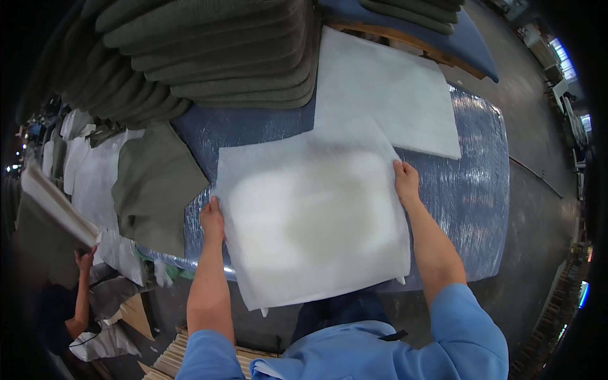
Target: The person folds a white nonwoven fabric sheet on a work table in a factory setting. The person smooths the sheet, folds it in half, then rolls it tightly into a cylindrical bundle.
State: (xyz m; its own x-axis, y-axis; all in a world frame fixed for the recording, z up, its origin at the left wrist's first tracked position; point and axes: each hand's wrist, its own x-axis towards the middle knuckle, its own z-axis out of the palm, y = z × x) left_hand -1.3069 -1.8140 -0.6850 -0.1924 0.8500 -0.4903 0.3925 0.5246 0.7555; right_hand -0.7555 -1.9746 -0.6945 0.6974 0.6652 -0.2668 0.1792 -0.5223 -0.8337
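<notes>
A white cushion pad [316, 228], with a fuzzy fibre wadding layer over what looks like a paler foam block, is held up in front of my body above the table. My left hand [213, 220] grips its left edge. On the opposite edge, higher up, my right hand [406, 181] has its fingers closed, thumb on top. The wadding reaches past the block at the far side. Just beyond lies a flat white wadding sheet [392, 95], its near corner partly covered by the pad. The fingers under the pad are hidden.
Plastic film covers the blue table [475, 196]. Tall stacks of dark olive cushions [234, 57] stand at the far left, beside a loose olive fabric piece [152, 183]. At left a co-worker's hand [85, 258] holds a pale-edged panel [60, 202]. Wooden slats [171, 358] lie below.
</notes>
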